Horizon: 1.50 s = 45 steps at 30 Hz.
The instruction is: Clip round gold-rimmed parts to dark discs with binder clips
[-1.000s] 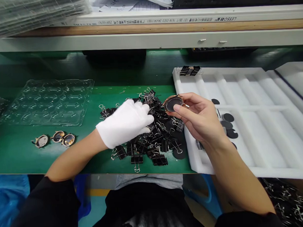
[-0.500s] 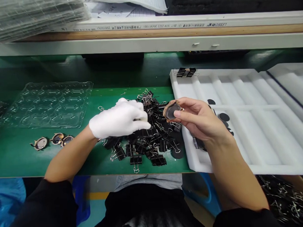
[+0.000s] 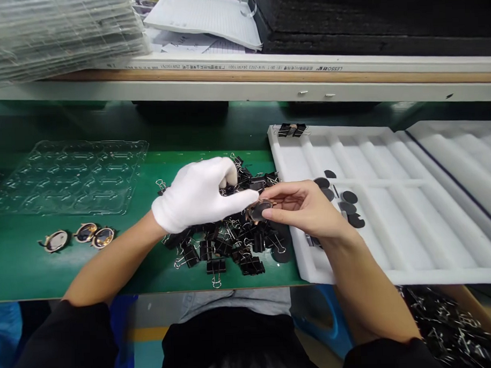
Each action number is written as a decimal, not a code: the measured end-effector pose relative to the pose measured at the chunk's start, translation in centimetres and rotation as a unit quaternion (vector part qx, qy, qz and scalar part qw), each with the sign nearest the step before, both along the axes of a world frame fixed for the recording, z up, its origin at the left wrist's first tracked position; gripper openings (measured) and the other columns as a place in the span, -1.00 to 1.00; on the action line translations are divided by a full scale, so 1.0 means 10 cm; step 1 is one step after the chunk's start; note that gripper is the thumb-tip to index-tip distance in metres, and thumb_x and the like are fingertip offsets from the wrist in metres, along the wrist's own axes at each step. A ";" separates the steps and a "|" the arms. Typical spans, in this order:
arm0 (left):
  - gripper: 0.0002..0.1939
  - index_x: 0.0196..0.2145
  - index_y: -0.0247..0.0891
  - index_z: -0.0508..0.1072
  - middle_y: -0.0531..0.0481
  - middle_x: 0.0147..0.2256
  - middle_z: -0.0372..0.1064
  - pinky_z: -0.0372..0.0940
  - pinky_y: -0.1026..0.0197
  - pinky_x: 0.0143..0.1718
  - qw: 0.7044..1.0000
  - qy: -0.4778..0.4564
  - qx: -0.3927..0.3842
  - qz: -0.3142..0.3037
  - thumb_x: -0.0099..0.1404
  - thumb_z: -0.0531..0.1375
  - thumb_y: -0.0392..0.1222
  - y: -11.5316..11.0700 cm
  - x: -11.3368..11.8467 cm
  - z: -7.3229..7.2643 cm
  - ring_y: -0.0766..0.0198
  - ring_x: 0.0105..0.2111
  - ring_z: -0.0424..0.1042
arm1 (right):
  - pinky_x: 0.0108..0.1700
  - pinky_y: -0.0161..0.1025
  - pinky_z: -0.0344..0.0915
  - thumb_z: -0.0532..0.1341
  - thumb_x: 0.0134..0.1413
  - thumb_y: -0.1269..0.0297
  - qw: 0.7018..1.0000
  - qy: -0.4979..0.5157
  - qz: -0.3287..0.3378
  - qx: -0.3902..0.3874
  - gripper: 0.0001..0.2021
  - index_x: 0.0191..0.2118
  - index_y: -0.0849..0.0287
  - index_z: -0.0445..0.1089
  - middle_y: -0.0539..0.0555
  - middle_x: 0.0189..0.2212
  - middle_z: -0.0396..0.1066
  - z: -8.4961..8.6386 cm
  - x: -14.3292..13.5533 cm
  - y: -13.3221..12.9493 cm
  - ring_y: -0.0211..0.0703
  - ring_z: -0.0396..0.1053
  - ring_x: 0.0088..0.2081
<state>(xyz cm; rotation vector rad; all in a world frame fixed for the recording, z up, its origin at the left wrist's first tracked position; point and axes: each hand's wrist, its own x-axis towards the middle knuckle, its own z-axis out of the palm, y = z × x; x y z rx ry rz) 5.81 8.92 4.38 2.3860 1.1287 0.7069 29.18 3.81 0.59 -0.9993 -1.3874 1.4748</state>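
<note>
My right hand (image 3: pixel 306 206), bare, pinches a round watch case (image 3: pixel 261 210) with a dark grey disc face between thumb and fingertips. Beside it my left hand (image 3: pixel 203 196), in a white glove, has its thumb stretched out to the case's upper edge. The gloved fingers are curled and stand apart from the thumb, with nothing visible between them. Below both hands spreads a heap of black binder clips (image 3: pixel 231 243) with wire handles. To the left on the green table lie several similar watch parts, among them a gold-rimmed case (image 3: pixel 103 237) and a pale-faced one (image 3: pixel 56 241).
A white foam tray (image 3: pixel 366 174) with slots stands at right, holding black discs (image 3: pixel 349 197) and clips clamped on its corner (image 3: pixel 292 130). A clear plastic tray (image 3: pixel 76 174) lies at left. A shelf edge (image 3: pixel 242 90) crosses behind; a clip-filled box (image 3: pixel 447 322) sits lower right.
My right hand has brought the watch case left and down toward my left hand. The gloved thumb has stretched out to meet it. The view has shifted slightly.
</note>
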 end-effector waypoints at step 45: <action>-0.53 -0.33 -0.20 0.57 0.04 -0.46 0.49 0.13 0.24 -0.40 0.996 0.080 -0.033 0.018 0.39 0.13 0.25 0.19 -0.21 0.14 0.30 -0.48 0.36 | 0.03 -0.02 0.55 0.46 0.03 0.05 0.967 0.151 -0.204 -0.014 -0.70 -0.17 0.02 0.47 0.07 -0.09 0.52 -0.02 0.03 0.13 0.02 0.51 0.01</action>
